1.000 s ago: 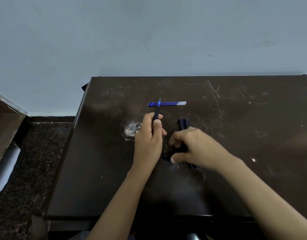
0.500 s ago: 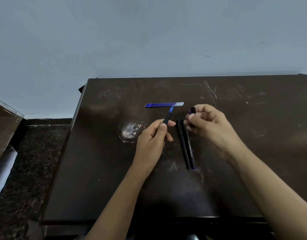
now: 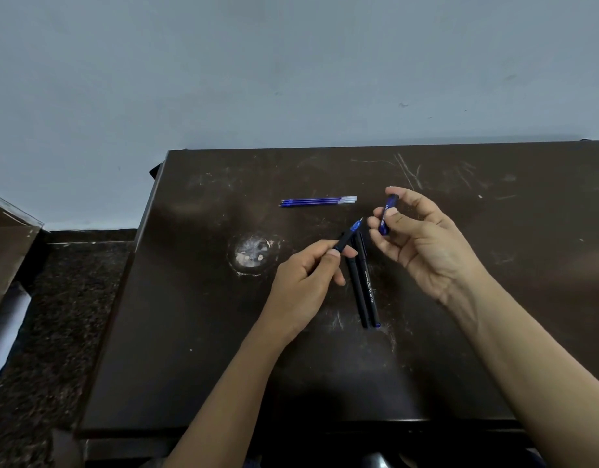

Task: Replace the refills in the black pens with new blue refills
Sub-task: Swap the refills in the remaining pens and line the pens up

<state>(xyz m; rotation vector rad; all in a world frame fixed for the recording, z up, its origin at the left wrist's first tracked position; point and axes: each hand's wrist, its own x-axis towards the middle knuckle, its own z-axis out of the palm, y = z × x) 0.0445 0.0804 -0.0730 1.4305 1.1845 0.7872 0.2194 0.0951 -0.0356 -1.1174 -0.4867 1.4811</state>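
Lifted and swung right since half a second ago, the right hand [image 3: 423, 238] now holds the cap [image 3: 387, 214] clear of the pen [image 3: 349, 236].
Its thumb and fingertips pinch the blue cap, palm turned up, other fingers loosely curled. The left hand [image 3: 308, 282] grips the uncapped pen, tip pointing up-right toward the cap. Two black pens [image 3: 364, 282] lie side by side on the table [image 3: 196, 332] beneath; blue refills [image 3: 318, 201] lie farther back.
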